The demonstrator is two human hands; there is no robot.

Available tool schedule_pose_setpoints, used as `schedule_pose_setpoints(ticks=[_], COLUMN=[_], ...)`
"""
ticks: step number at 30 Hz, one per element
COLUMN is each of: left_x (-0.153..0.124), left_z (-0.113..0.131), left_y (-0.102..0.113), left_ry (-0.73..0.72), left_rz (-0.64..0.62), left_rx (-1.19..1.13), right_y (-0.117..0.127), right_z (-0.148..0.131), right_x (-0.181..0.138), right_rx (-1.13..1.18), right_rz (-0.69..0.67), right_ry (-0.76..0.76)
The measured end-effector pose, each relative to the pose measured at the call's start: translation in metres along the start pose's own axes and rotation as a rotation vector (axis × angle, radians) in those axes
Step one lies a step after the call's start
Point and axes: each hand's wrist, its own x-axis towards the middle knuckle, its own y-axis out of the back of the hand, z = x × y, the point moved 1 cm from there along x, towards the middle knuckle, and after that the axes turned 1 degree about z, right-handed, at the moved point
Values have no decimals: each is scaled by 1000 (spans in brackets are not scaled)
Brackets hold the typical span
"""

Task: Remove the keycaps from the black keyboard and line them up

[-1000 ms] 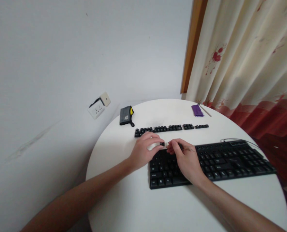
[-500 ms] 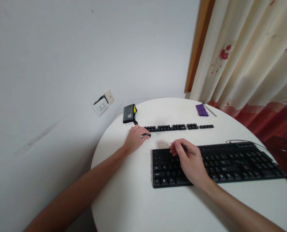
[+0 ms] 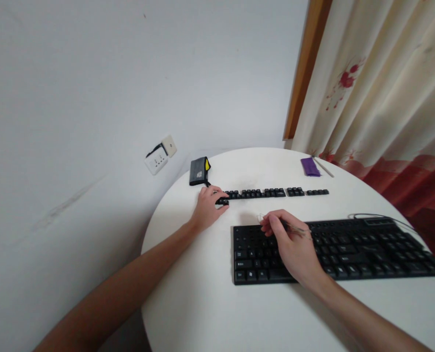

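My left hand [image 3: 207,209] rests on the table at the left end of a row of loose black keycaps [image 3: 252,193]. Its thumb and index finger close around a couple of keycaps [image 3: 223,201] just in front of that row. My right hand [image 3: 294,247] is over the left half of a black keyboard [image 3: 349,252], fingers curled around a wire keycap puller [image 3: 260,218]. Thin wire loops stick out past the fingertips, and more wire shows behind the thumb. At the keyboard's upper left, several key positions look bare; the palm hides part of the keys.
All this is on a round white table [image 3: 188,313]. A grey pouch [image 3: 199,171] with a yellow patch lies near the wall, below a socket [image 3: 156,160]. Far right are a purple cloth [image 3: 310,167], a thin pale stick [image 3: 323,167], the keyboard cable [image 3: 382,215] and a curtain [image 3: 367,107].
My left hand has moved slightly back toward the keycap row, bringing the keycap down beside it. My right hand keeps its grip on the puller. The view has shifted a little.
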Motion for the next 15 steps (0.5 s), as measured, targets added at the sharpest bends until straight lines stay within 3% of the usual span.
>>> schedule_pose_setpoints(ticks=[15], left_x=[1], left_z=[-4], left_y=[-5], left_ry=[99], left_rz=[15], left_rx=[58], right_y=[-1], right_z=[0], right_x=[-1], right_rx=[-17], right_rz=[-31], right_ry=[-4])
